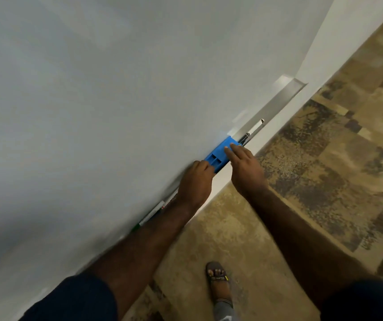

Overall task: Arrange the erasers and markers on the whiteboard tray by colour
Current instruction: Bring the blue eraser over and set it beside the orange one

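Observation:
A blue eraser [219,154] lies on the metal whiteboard tray [278,101], which runs diagonally along the bottom of the whiteboard [116,89]. My left hand [195,181] grips the eraser's near end with curled fingers. My right hand [243,165] rests its fingertips flat on the eraser's far end. Just beyond the eraser lie a white marker [256,126] and a dark marker [243,137]. Behind my left forearm lies another white marker [153,212] with a green one [136,227] below it, both partly hidden.
The far end of the tray holds nothing. A white wall strip [218,181] runs under the tray. Below is a mottled brown tiled floor [325,158], with a sandalled foot [218,279] on it.

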